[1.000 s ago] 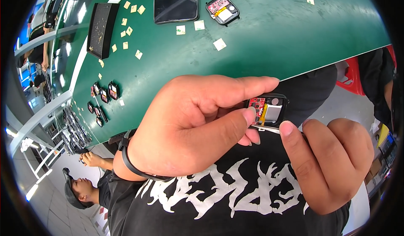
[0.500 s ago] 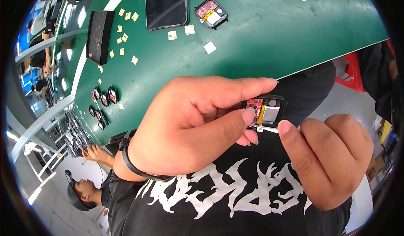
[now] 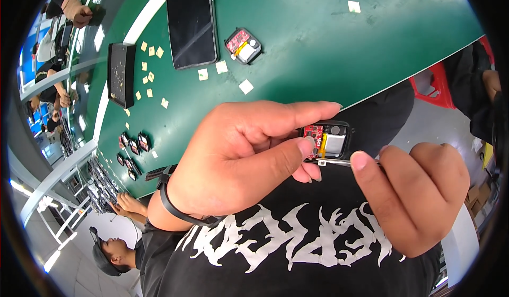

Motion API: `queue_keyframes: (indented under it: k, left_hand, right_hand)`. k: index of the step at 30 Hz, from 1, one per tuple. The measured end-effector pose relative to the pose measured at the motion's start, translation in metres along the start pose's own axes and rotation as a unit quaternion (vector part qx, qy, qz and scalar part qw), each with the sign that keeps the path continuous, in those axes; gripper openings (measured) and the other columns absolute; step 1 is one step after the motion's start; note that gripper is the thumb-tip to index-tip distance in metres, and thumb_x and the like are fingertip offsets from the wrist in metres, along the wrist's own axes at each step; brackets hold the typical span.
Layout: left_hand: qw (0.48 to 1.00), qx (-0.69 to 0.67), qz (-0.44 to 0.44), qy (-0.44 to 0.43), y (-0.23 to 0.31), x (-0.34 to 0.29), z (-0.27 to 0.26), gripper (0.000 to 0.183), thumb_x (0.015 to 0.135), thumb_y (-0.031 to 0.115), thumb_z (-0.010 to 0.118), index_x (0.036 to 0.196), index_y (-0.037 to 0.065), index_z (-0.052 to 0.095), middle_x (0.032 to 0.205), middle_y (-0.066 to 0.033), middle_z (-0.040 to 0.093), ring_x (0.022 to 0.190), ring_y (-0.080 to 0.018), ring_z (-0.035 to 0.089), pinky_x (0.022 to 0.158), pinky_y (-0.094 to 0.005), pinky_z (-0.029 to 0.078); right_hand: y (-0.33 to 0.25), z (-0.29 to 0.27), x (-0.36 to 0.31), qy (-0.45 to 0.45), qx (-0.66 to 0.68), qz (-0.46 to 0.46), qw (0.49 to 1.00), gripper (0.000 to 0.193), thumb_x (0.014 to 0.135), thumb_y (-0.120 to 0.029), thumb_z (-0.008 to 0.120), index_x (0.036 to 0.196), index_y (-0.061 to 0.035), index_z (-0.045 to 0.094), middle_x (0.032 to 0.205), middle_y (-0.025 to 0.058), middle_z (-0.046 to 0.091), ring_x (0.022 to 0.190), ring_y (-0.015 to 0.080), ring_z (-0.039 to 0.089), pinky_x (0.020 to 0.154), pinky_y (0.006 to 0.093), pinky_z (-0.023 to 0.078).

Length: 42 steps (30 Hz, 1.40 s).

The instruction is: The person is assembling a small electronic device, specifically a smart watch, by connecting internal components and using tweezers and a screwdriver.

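Observation:
My left hand (image 3: 249,154), with a dark band on its wrist, grips an opened black smartwatch case (image 3: 345,133) between thumb and fingers. Inside the case are a red circuit board (image 3: 314,134), a silver battery cell (image 3: 334,144) and yellow tape. The left thumb rests over the board. In my right hand (image 3: 419,191), the thumb and curled fingers pinch a thin metal tool (image 3: 339,162). Its slim end lies along the case's near edge, by a small white piece (image 3: 322,163); its exact kind is not clear.
On the green table (image 3: 286,58) lie another opened watch case (image 3: 243,46), a black tablet-like device (image 3: 192,27), a black tray (image 3: 121,74) and several small pale squares (image 3: 246,86). More watch cases (image 3: 135,146) stand at left. A red stool (image 3: 435,87) is at right; a co-worker (image 3: 114,252) sits at left.
The view has shifted, so the table items sit lower and further left. Both hands stay at the case, and the metal tool shows more clearly along its edge.

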State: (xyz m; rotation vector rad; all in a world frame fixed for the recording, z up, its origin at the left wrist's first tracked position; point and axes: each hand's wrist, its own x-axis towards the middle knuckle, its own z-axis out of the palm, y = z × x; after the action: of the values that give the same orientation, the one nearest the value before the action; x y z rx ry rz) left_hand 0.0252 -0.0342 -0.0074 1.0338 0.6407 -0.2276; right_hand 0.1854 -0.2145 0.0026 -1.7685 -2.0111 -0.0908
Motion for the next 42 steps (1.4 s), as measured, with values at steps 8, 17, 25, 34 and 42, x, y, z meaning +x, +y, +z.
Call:
queue_keyframes:
  k: [8,17,25,34,42]
  left_hand:
    - [0.999,-0.018,0.017,-0.040,0.023,0.026,0.008,0.039,0.097,-0.008,0.052,0.137,-0.008,0.056,0.103,-0.0150,0.071,0.087,-0.0182,0.071,0.076,-0.0270,0.060]
    - [0.992,0.060,0.009,-0.113,0.037,0.077,0.016,0.042,0.100,0.001,0.053,0.142,-0.002,0.053,0.111,-0.0069,0.070,0.089,-0.0098,0.067,0.067,-0.0221,0.053]
    - [0.977,0.142,0.025,-0.155,0.059,0.124,0.033,0.061,0.101,0.017,0.056,0.154,0.000,0.033,0.129,-0.0086,0.063,0.100,-0.0113,0.064,0.075,-0.0240,0.052]
    - [0.969,0.132,0.143,-0.150,0.038,0.045,-0.010,0.049,0.105,0.017,0.053,0.151,0.006,0.042,0.137,-0.0070,0.061,0.106,-0.0082,0.059,0.089,-0.0258,0.050]
    - [0.988,0.015,0.149,-0.050,-0.039,-0.026,-0.046,0.043,0.103,0.022,0.060,0.139,0.000,0.054,0.117,-0.0046,0.069,0.088,-0.0065,0.060,0.074,-0.0189,0.049]
  right_hand:
    - [0.029,0.003,-0.013,0.048,0.294,0.249,0.921,0.059,0.069,-0.030,0.091,0.116,-0.0010,0.070,0.085,0.0068,0.063,0.066,0.0136,0.056,0.058,0.0259,0.044]
    - [0.058,0.012,-0.023,0.025,0.353,0.313,0.881,0.058,0.072,-0.009,0.088,0.125,-0.0054,0.066,0.090,0.0078,0.060,0.077,0.0180,0.063,0.067,0.0307,0.053]
    - [0.100,0.007,-0.037,0.127,0.334,0.385,0.851,0.051,0.063,-0.008,0.090,0.111,-0.0031,0.074,0.080,-0.0003,0.058,0.067,0.0084,0.049,0.057,0.0249,0.038]
    - [0.284,-0.024,-0.111,0.330,0.071,0.492,0.802,0.045,0.071,-0.008,0.086,0.112,0.0034,0.070,0.091,0.0013,0.061,0.080,0.0114,0.054,0.072,0.0259,0.046]
    - [0.451,-0.045,-0.171,0.251,-0.121,0.577,0.768,0.062,0.078,-0.047,0.081,0.119,-0.0009,0.071,0.109,0.0231,0.073,0.100,0.0356,0.070,0.091,0.0455,0.051]
